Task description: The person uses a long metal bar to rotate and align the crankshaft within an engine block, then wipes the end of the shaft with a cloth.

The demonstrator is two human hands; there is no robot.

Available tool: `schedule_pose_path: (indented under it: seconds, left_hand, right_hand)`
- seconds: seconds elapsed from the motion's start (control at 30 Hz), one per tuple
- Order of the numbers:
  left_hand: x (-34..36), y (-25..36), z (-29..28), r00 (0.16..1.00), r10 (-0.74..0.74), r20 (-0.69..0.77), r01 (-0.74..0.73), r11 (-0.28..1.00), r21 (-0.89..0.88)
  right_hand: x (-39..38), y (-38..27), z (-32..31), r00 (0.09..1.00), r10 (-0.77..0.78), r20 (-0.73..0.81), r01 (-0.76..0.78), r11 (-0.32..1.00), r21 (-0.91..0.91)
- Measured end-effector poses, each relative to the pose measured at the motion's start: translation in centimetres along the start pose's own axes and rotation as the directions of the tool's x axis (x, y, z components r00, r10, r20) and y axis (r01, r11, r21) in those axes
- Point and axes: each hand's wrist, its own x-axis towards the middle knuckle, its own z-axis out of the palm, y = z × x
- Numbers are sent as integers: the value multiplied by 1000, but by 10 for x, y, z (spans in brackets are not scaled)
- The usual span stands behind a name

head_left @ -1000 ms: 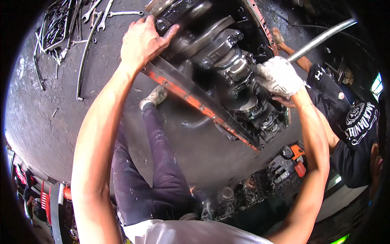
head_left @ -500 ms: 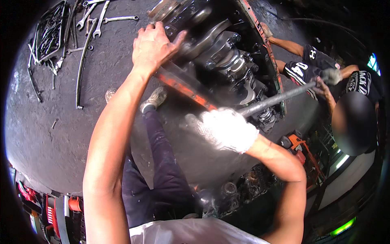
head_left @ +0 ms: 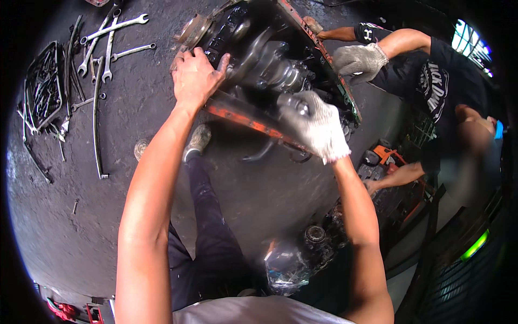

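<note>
My bare left hand (head_left: 197, 78) lies on the near left edge of an engine block, thumb apart from the fingers. Below it runs the block's orange-red flange (head_left: 248, 123). The block is open, and its dark oily crankshaft (head_left: 286, 73) shows inside, partly blurred. My right hand (head_left: 322, 127), in a whitish knit glove, is curled over the near right side of the block. A rounded grey metal piece (head_left: 302, 107) shows at its fingers; blur hides what it belongs to. Across the block, a co-worker's gloved hand (head_left: 360, 62) is close to the far flange (head_left: 318, 46).
Several wrenches (head_left: 113, 46) and a tray of small tools (head_left: 46, 86) lie on the floor at left, beside a long bar (head_left: 97, 124). The co-worker's bare hand (head_left: 372, 186) is near an orange tool (head_left: 388, 156). Dark engine parts (head_left: 315, 233) sit at lower right.
My right hand has moved up and right, over the block. The long grey bar held between it and the co-worker no longer shows there. The co-worker's gloved hand has come nearer the block.
</note>
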Motion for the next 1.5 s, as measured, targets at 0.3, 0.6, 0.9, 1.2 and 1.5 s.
schedule_pose_path:
  seconds: [0.3,0.6,0.9,1.2,1.5]
  left_hand:
    - [1,-3,4,999,33,-32,-33,999,16]
    - [2,2,-3,1000,13,-26,-13,1000,10]
    - [-4,2,7,993,53,-105,-44,995,86]
    - [-5,2,4,992,68,-106,-57,994,97]
    - [-4,-4,3,998,59,21,-60,998,35]
  right_hand:
    - [54,67,46,928,-312,206,348,520,-780]
    - [72,132,50,962,195,-189,-147,959,242]
    - [71,106,68,983,135,-128,-136,991,-2]
    - [71,78,83,992,45,-119,-95,883,-459]
    - [62,61,108,988,126,-88,-154,826,-542]
